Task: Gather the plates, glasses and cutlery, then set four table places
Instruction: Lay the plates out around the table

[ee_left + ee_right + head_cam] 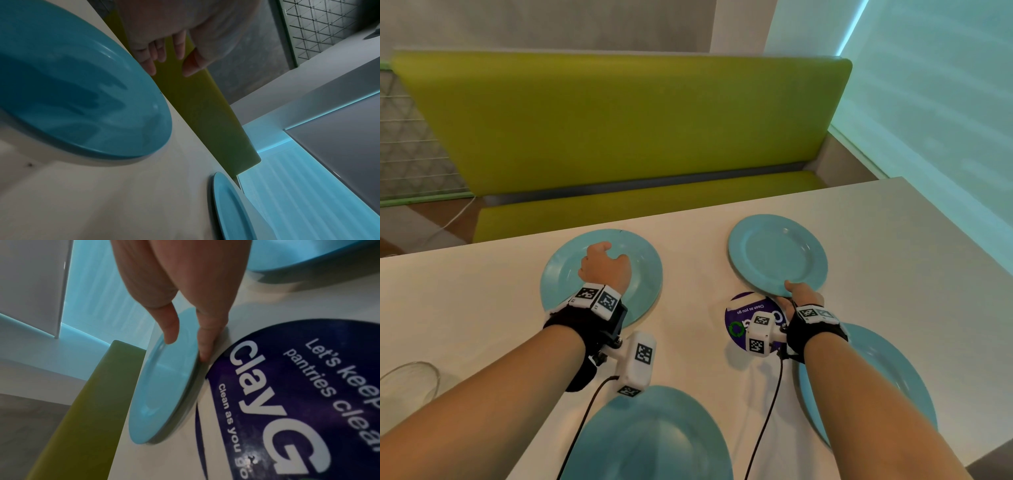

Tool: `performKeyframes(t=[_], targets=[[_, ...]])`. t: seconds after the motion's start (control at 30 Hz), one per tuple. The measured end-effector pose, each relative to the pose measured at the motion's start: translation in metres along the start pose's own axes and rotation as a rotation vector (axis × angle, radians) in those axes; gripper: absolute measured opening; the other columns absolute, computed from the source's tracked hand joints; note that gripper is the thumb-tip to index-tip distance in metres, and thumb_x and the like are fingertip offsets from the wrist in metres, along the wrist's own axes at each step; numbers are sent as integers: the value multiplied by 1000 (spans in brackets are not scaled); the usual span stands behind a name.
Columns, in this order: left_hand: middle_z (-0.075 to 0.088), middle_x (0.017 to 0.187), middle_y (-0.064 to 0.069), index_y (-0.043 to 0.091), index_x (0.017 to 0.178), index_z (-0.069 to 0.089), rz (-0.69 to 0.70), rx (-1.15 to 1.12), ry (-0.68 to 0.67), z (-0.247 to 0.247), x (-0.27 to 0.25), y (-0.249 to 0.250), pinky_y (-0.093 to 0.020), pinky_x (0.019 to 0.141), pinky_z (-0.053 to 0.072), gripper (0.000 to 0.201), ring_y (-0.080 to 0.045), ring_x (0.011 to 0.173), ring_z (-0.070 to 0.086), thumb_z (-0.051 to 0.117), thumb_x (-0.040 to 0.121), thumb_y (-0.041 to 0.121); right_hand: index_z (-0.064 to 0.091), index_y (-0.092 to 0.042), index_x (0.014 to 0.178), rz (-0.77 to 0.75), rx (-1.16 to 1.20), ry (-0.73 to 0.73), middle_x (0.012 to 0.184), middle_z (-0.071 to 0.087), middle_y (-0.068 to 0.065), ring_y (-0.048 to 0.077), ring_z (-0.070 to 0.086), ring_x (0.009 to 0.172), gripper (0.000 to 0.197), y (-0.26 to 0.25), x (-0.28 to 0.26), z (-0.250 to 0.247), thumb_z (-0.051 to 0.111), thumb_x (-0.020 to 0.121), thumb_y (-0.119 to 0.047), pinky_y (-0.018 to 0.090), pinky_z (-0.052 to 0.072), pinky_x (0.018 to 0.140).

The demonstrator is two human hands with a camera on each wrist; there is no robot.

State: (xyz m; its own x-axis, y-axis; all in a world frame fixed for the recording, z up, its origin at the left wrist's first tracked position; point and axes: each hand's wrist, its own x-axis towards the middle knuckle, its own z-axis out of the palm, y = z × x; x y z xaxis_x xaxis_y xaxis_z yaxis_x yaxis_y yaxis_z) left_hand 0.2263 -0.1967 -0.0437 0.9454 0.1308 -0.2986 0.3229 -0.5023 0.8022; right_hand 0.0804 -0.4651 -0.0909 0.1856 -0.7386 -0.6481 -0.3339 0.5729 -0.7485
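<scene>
Four blue plates lie on the white table [482,301]. My left hand [608,256] hovers over the far left plate [645,274] with its fingers loosely curled and holding nothing; in the left wrist view the left hand [170,56] hangs free above that plate [82,100]. My right hand [792,291] pinches the near rim of the far right plate [777,255]. In the right wrist view the right hand [185,344] has its thumb on top of this plate [160,394] and a finger under its edge. Two more plates lie nearer me, one at the centre [654,442] and one on the right [883,370].
A round purple sticker [743,310] is on the table, just under the held plate's near edge. A clear glass vessel [409,380] stands at the near left. A green bench [619,130] runs along the table's far side, and a window wall is on the right.
</scene>
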Motion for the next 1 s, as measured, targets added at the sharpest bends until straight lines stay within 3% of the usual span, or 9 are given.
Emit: performKeyframes(t=[0.1,0.27,0.4,0.53,0.6,0.7,0.77,0.83,1.0], targets=[[48,139,-13,11,132,47,0,6,0,2,1,-1,-43,109,34,45,-33,129,42,52,87,9,56,-2,117,-1,58,7,107,61,13,33,63,104,38,-4,-7,1,66,81,-7,44,52,94],[48,138,-13,11,131,48,-5,11,-5,5,0,-2,-42,108,35,45,-33,128,44,53,87,10,46,1,132,22,37,-115,132,52,18,30,53,123,43,-7,-4,3,56,91,-7,39,48,101],[49,138,-13,11,131,48,-7,13,-2,5,2,-3,-41,109,35,45,-33,128,44,53,87,10,54,6,119,15,-6,19,101,56,11,26,61,106,37,-12,-5,6,64,86,-8,29,50,93],[49,138,-12,11,131,48,-12,16,-2,4,3,-5,-41,108,35,45,-33,127,44,53,87,10,45,1,133,16,30,-89,127,54,18,27,56,118,45,-12,-6,6,57,90,-5,29,50,89],[49,138,-12,11,131,48,-14,19,-5,4,2,-5,-41,108,35,45,-33,127,44,53,87,10,41,0,137,3,46,-154,141,46,15,22,54,109,46,-12,-7,6,53,93,-6,31,50,87],[49,138,-12,11,131,48,-19,15,-6,4,2,-5,-41,108,36,45,-33,127,44,52,87,9,40,-1,138,7,65,-152,137,48,15,19,50,99,47,-12,-4,6,53,92,-7,31,50,85],[49,138,-13,11,131,48,-22,14,-4,4,2,-5,-41,107,36,45,-33,127,44,52,87,9,40,-1,138,6,57,-151,120,51,12,19,50,99,49,-11,-4,6,55,92,-7,29,51,79],[48,138,-13,11,132,48,-22,15,-4,3,2,-5,-40,107,36,45,-33,127,44,52,87,10,45,0,134,5,24,-104,110,51,9,19,55,103,48,-11,-3,6,59,88,-8,30,52,82],[48,139,-13,12,132,47,-22,15,-8,2,2,-5,-40,106,35,45,-33,128,43,52,87,10,53,0,126,-25,-35,-45,117,60,14,23,59,103,44,-11,-1,9,64,84,-7,32,51,94]])
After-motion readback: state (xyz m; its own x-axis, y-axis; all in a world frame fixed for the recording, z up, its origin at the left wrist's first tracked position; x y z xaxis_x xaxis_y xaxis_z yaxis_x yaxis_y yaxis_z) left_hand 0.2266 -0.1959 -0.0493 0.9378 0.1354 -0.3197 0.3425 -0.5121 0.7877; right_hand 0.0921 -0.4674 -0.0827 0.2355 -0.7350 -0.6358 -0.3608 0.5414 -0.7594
